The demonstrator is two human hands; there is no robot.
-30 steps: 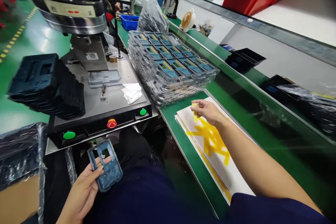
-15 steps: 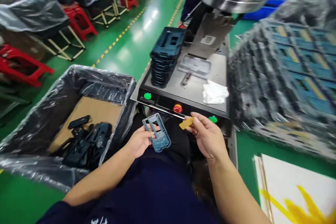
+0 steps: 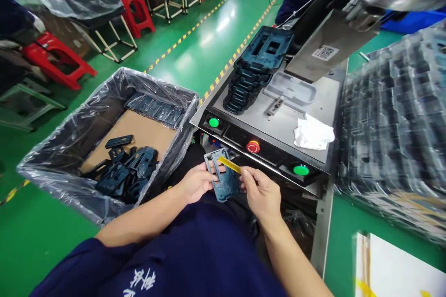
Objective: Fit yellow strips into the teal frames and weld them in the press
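Note:
My left hand (image 3: 199, 182) grips a dark blue-grey plastic housing (image 3: 226, 187) by its left side, in front of my lap. The housing is a flat shell with long cut-outs, and some fingers show through them. In my right hand (image 3: 262, 191) a thin yellow strip (image 3: 230, 164) is pinched between thumb and fingers. The strip lies over the upper right part of the housing; whether it touches cannot be made out. Beyond my hands, a tall stack of similar dark housings (image 3: 266, 48) stands on the machine's metal table (image 3: 278, 125).
A plastic-lined bin (image 3: 114, 88) with loose dark parts (image 3: 127, 171) is at the left. The machine's front carries green buttons (image 3: 300, 170) and a red stop button (image 3: 252, 146). A white cloth (image 3: 313, 132) lies on its table. Stacked clear trays (image 3: 390, 125) rise at the right.
My right hand has brought the yellow strip left, over the housing, which my left hand still holds. The camera view has turned left, so the surroundings appear farther right.

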